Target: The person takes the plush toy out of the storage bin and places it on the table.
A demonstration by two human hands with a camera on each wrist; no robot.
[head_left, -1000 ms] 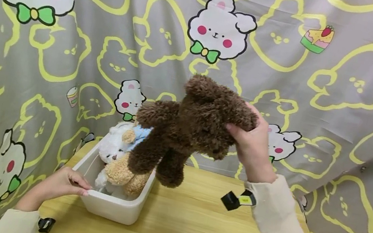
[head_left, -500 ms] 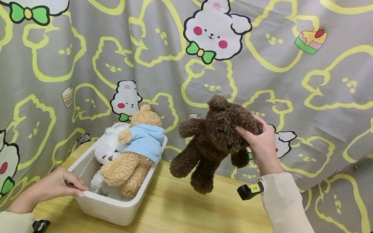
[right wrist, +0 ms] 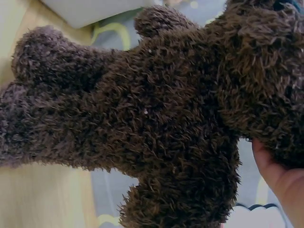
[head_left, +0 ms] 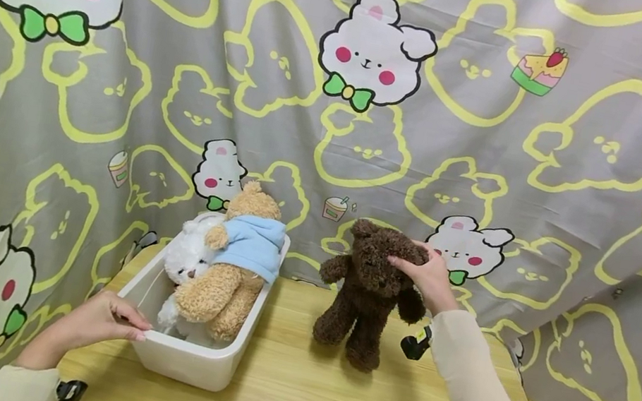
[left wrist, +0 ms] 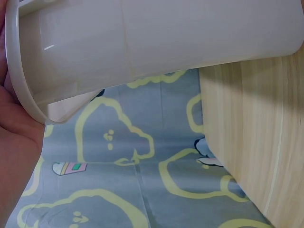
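My right hand (head_left: 430, 277) grips a dark brown teddy bear (head_left: 365, 309) by the side of its head. The bear hangs upright, feet low over the wooden table, to the right of a white plastic bin (head_left: 189, 360). In the right wrist view its shaggy body (right wrist: 156, 109) fills most of the picture. With thumb and fingers my left hand (head_left: 102, 323) pinches the bin's near left rim. Inside the bin a tan teddy bear (head_left: 227, 291) in a blue hoodie lies over a white plush toy (head_left: 186, 256), hiding part of it.
The light wooden table (head_left: 286, 395) carries the bin on its left side. A grey curtain (head_left: 283, 122) printed with yellow outlines and white cartoon rabbits hangs behind and at both sides. Black camera mounts (head_left: 415, 344) sit at the wrists.
The brown bear, held in my right hand, has moved right and down from above the bin to low over the table. My left hand has stayed on the bin's rim.
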